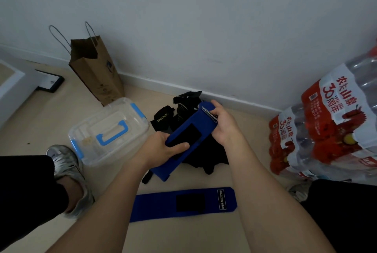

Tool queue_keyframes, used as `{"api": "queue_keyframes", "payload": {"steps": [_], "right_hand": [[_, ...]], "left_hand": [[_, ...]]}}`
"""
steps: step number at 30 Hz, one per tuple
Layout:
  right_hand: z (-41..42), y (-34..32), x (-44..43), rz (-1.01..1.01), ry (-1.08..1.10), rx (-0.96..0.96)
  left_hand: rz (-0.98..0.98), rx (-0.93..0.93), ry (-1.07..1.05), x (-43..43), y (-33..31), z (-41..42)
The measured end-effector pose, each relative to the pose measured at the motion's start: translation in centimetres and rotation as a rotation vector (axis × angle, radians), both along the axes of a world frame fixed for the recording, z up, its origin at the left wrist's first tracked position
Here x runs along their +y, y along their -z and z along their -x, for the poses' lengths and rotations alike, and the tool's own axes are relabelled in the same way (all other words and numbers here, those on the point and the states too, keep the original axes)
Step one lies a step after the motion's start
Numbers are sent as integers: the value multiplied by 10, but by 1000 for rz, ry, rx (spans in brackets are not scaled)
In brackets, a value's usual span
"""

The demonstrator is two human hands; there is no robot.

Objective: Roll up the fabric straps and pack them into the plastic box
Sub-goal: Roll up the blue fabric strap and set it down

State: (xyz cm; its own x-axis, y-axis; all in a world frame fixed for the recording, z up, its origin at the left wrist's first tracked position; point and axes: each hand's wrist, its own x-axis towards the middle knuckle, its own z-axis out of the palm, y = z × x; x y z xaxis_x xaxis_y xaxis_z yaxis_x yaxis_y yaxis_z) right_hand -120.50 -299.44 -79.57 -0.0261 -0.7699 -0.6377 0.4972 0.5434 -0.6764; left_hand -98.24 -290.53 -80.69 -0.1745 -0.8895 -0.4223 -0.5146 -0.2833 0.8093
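Two blue straps, black patches, white labels. Held strap (193, 122) mid-frame, slanting lower left to upper right: left hand (161, 148) grips middle, right hand (224, 124) clamps upper end. Floor strap (183, 204) bottom centre, lying left-right.

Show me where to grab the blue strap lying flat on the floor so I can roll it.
Pinch the flat blue strap at its rounded end by the white lettering, coming down from above. It lies flat on the floor, so only a thin edge can be lifted, and rolling probably starts best from an end.
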Motion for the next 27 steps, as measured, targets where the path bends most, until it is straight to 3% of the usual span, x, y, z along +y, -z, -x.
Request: {"api": "queue_keyframes", "payload": {"steps": [4,9,14,16,20,25,27], "right_hand": [[0,1,5,26,-45,140],[8,11,13,102,-152,173],[19,17,14,211,-320,590],[18,19,14,234,-315,641],[17,17,9,205,-32,609],[26,2,-3,184,132,255],[25,-8,-3,147,185,212]], "left_hand": [[14,29,32,-3,-6,0],[-28,27,57,0,-6,-2],[-86,-9,45,5,-4,-11],[-120,-49,59,5,-4,-13],[-127,-115,73,6,-3,-18],[3,-202,-1,1,-15,-23],[-49,-261,12,-8,-29,-32]]}}
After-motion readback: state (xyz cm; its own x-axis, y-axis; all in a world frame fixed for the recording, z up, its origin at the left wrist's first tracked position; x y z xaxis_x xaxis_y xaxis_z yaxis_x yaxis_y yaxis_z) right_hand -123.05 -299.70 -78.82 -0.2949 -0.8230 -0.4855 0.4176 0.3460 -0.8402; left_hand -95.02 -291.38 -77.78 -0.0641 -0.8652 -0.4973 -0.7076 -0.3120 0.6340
